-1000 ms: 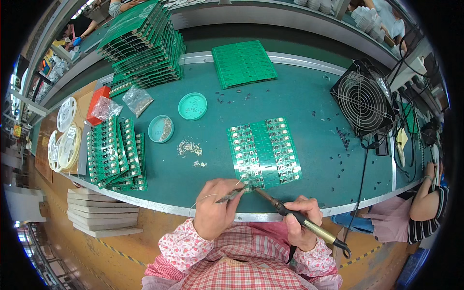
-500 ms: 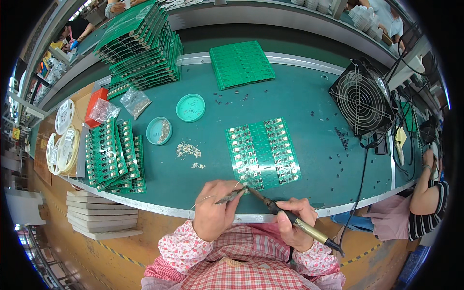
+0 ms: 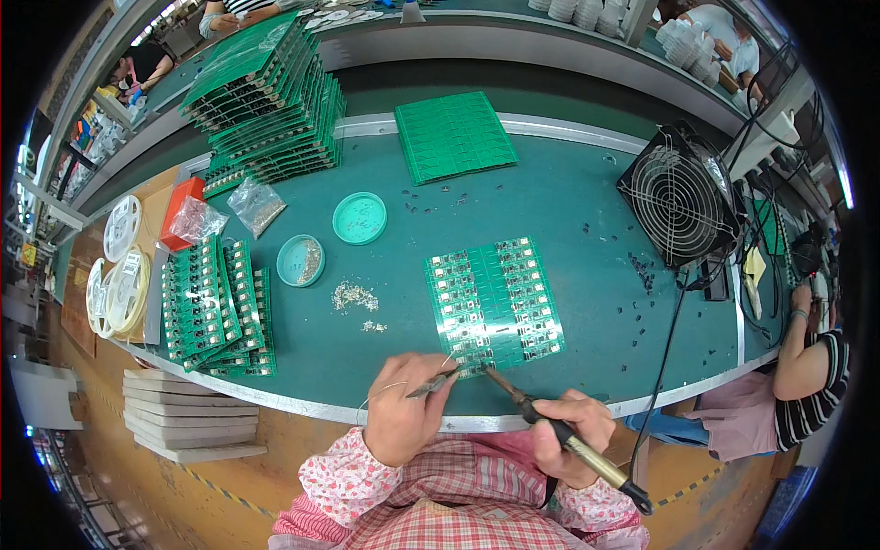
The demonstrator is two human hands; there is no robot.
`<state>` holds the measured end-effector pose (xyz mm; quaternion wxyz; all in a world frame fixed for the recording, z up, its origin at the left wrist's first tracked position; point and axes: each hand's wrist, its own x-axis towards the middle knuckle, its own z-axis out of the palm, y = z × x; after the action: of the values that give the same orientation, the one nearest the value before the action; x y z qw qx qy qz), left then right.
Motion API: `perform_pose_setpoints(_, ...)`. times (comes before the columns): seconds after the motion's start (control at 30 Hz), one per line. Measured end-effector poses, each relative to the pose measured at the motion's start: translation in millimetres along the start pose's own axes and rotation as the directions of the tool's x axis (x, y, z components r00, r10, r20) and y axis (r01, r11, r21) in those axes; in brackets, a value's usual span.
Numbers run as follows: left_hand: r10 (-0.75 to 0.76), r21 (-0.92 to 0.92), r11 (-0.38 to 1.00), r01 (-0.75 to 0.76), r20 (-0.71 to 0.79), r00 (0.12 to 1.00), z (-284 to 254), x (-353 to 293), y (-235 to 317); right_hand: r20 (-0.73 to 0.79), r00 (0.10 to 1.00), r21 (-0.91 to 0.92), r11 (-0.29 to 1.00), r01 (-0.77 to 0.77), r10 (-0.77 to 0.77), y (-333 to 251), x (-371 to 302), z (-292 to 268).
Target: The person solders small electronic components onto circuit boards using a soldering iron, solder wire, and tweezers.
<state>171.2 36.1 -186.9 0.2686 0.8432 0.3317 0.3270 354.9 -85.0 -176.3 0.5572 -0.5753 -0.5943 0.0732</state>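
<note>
A green circuit board panel [image 3: 496, 302] lies on the bench before me, with small parts in columns along both sides. At its near edge, my left hand [image 3: 403, 412] is closed on metal tweezers [image 3: 431, 384], their tips at the board's near left corner. A thin solder wire [image 3: 383, 389] loops from the same hand. My right hand [image 3: 577, 435] is wrapped round a soldering iron [image 3: 594, 458] with a gold-coloured handle. The iron's tip points at the near edge of the board, right of the tweezers; whether it touches cannot be made out.
Populated boards [image 3: 206, 302] overlap at left, near reels [image 3: 124, 289] and two turquoise dishes [image 3: 359, 218]. Tall board stacks [image 3: 275, 110] and a green panel pile [image 3: 456, 137] stand behind. A black fan [image 3: 676, 197] is at right, among loose black parts. A co-worker's arm [image 3: 796, 367] shows far right.
The soldering iron and my right hand have shifted slightly right and down, its tip now farther from the tweezers. My left hand keeps its grip near the corner. The whole view has tilted a little.
</note>
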Motion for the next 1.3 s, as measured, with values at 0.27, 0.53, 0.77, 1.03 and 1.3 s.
perform_pose_setpoints(0.27,-0.006,-0.010,1.000,0.006,-0.001,1.000,1,1,1,-0.022,0.999,-0.245,0.969,-0.038,0.033,7,-6,-8)
perform_pose_setpoints(0.53,0.046,0.002,0.999,-0.046,-0.011,0.999,3,0,-2,-0.020,0.995,-0.487,0.868,-0.099,0.102,9,5,4)
perform_pose_setpoints(0.77,0.009,-0.019,1.000,-0.009,0.006,1.000,-14,-2,-2,0.052,0.981,-0.615,0.780,-0.117,0.188,10,6,12)
perform_pose_setpoints(1.03,-0.148,0.017,0.989,0.149,-0.076,0.986,-43,-17,-21,0.020,0.960,-0.644,0.738,-0.201,0.280,9,16,23)
perform_pose_setpoints(1.3,-0.231,-0.039,0.973,0.228,-0.226,0.946,-49,-9,-43,-0.039,0.965,-0.546,0.804,-0.237,0.258,12,4,20)
